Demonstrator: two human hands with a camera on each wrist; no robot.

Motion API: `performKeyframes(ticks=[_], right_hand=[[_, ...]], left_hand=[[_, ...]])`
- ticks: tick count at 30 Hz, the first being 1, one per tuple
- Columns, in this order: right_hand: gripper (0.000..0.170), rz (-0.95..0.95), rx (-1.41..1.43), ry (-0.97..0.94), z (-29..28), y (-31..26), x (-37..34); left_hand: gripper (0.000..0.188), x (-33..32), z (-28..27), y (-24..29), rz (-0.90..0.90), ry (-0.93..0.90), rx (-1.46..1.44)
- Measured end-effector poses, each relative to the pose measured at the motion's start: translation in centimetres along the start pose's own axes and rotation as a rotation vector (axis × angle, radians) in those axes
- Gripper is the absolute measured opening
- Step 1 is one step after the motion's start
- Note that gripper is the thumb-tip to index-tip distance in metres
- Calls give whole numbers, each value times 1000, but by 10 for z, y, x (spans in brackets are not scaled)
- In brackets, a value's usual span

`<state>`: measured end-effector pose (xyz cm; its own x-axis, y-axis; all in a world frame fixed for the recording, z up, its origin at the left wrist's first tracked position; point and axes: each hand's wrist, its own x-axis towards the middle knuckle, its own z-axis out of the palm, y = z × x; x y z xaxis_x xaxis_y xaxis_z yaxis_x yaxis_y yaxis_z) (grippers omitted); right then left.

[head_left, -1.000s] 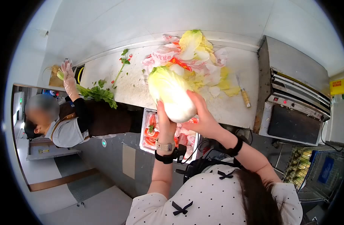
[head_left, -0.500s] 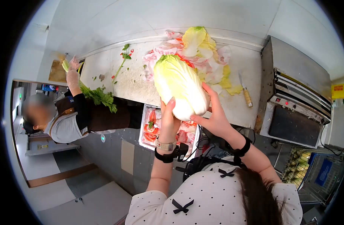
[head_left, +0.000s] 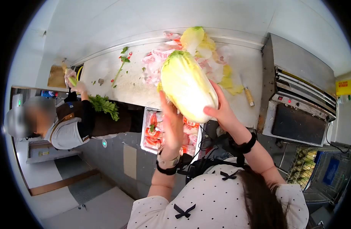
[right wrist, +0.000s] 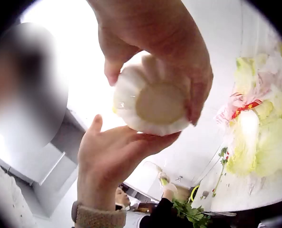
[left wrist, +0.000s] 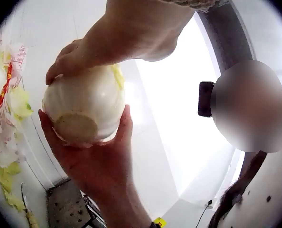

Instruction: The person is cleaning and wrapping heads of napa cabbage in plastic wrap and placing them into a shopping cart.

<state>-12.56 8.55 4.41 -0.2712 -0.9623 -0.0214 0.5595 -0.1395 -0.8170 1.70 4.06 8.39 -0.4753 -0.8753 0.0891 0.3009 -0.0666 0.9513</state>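
Note:
A napa cabbage [head_left: 187, 84], pale yellow-green with a white base, is held up over the worktop's front edge in the head view. My right hand [head_left: 224, 110] grips its base end from the right, the thumb on the near side and the fingers around the far side. Along the left of the cabbage lies my left hand [head_left: 172, 128], fingers straight. The right wrist view shows the left palm [right wrist: 115, 154] under the cabbage with its thumb standing apart. The round cut base [right wrist: 161, 103] faces that camera.
Torn outer leaves [head_left: 227, 82] and crumpled plastic wrap [head_left: 156, 63] cover the back of the worktop [head_left: 139, 91]. A wooden-handled knife [head_left: 249, 97] lies right of them, before a wrapping machine [head_left: 297, 120]. Below stands a white crate [head_left: 143, 143] of wrapped produce. Another person handles celery [head_left: 104, 107] at left.
The cabbage has shifted slightly right and turned in my hands. My left fingers have straightened along its side. At left, the other person's gloved hands have moved on the celery.

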Motion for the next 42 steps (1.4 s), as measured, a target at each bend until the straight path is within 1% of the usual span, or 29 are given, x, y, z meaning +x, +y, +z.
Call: performKeyframes(ticks=[2,3,5,6,9,12,14,15,16,17,18,19,20,21,22,23,24,25,27,29,31,32,33,35,36,39,40,41,42], right_hand=[[85,138,276,-25,-14,-1,1],[83,167,377,-73,-17,-5,0],[80,225,582,-179,-15,-11,-1],[77,230,545,-180,-16,-8,-1],[72,327,711,-145,-19,-6,-7],[70,399,755,-155,-23,-6,-11],[66,351,714,-121,-30,2,-21],[66,333,682,-102,-33,5,-26],[74,325,563,-122,-41,7,-34],[76,353,537,-127,-46,4,-44],[77,415,533,-122,-56,3,-56],[84,438,511,-139,-63,-3,-70],[93,446,428,-164,-58,-29,-81],[99,434,411,-155,-68,-28,-97],[98,406,404,-122,-77,-31,-113],[97,391,393,-88,-86,-34,-131],[93,443,408,24,-103,-27,-152],[85,407,453,110,-121,-24,-175],[83,231,380,282,-131,-50,-211],[80,37,330,423,-128,-74,-240],[78,-152,290,567,-129,-92,-269],[74,-195,271,599,-136,-99,-280],[70,-236,250,637,-145,-108,-290],[66,-272,203,800,-164,-129,-299],[66,-302,184,799,-172,-142,-303],[67,-334,81,768,-188,-175,-304],[67,-348,97,711,-196,-183,-306],[69,-357,82,750,-214,-192,-309],[70,-365,49,732,-230,-202,-310]], left_hand=[[76,3,-8,6,57,-52,106],[76,6,-11,10,100,-63,189],[74,10,-17,14,21,24,130],[73,13,-18,14,-5,92,162],[73,16,-22,13,-46,115,201],[70,12,-30,12,-41,13,283],[75,16,-31,13,-12,-42,279],[78,16,-24,19,45,-65,317],[83,17,-21,22,72,-75,356],[87,20,-17,24,91,-98,378],[84,22,-16,22,87,-131,294],[83,22,-15,16,69,-165,213],[83,22,-11,11,159,-165,281],[84,22,-6,10,242,-165,355],[77,19,3,20,405,-167,582],[55,14,20,50,534,-148,823],[44,10,36,76,741,-228,1011],[34,5,48,99,946,-295,1194],[28,-16,72,140,1186,-355,1307],[24,-34,83,169,1351,-381,1224],[34,-37,87,178,1441,-305,1211],[39,-37,90,181,1483,-276,1202],[37,-39,91,185,1497,-310,1190],[33,-38,93,189,1517,-389,1158],[45,-34,89,186,1612,-423,1168],[55,-26,101,172,1644,-406,1030],[58,-23,107,167,1674,-385,991],[41,-32,118,160,1345,-392,937],[40,-21,133,144,1165,-477,894]])
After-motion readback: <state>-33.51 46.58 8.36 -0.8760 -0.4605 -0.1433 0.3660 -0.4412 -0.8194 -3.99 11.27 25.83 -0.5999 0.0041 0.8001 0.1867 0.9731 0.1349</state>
